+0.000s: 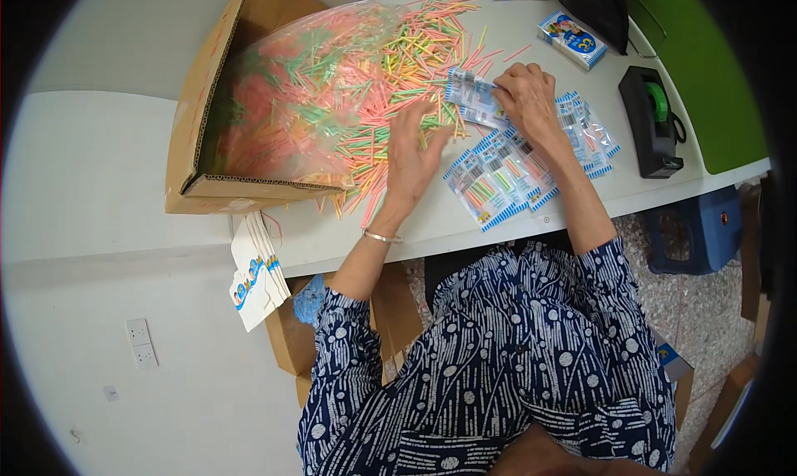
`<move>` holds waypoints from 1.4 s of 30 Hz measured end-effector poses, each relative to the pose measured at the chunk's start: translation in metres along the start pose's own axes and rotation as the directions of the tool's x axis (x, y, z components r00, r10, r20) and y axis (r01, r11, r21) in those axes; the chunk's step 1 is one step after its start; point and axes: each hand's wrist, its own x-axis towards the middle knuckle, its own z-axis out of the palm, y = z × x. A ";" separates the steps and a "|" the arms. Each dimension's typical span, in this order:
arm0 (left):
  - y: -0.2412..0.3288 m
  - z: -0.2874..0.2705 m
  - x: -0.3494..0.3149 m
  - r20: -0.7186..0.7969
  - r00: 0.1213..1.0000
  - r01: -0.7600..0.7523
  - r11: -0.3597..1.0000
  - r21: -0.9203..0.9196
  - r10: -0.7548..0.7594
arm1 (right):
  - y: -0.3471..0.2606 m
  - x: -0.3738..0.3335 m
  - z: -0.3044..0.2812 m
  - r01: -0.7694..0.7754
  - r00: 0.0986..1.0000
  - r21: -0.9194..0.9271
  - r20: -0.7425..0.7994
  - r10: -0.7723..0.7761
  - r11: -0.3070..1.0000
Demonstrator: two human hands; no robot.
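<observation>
A pile of thin pastel sticks [427,48] in pink, green and yellow spills from a bag onto the table. Over the near side of this pile is my left hand [411,156], its fingers apart and nothing visible in them. My right hand [531,102] pinches the right end of a clear plastic packet [469,90] with blue striped edges, beside the sticks. Under my right wrist, more such packets [490,185] lie fanned out, colored sticks showing through some of them. Others [594,135] lie just right of the wrist.
A cardboard box [203,102] lies on its side at the left, holding the large clear bag [290,94] of sticks. A black tape dispenser [652,123] stands at the right. Small printed boxes [573,38] sit at the back. Flat white cartons [259,272] hang by the table's left edge.
</observation>
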 end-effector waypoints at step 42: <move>-0.008 -0.101 -0.092 0.192 0.976 -0.174 0.908 0.382 0.106 | -0.044 -0.031 -0.049 -0.001 0.981 0.705 0.139 -0.137 0.709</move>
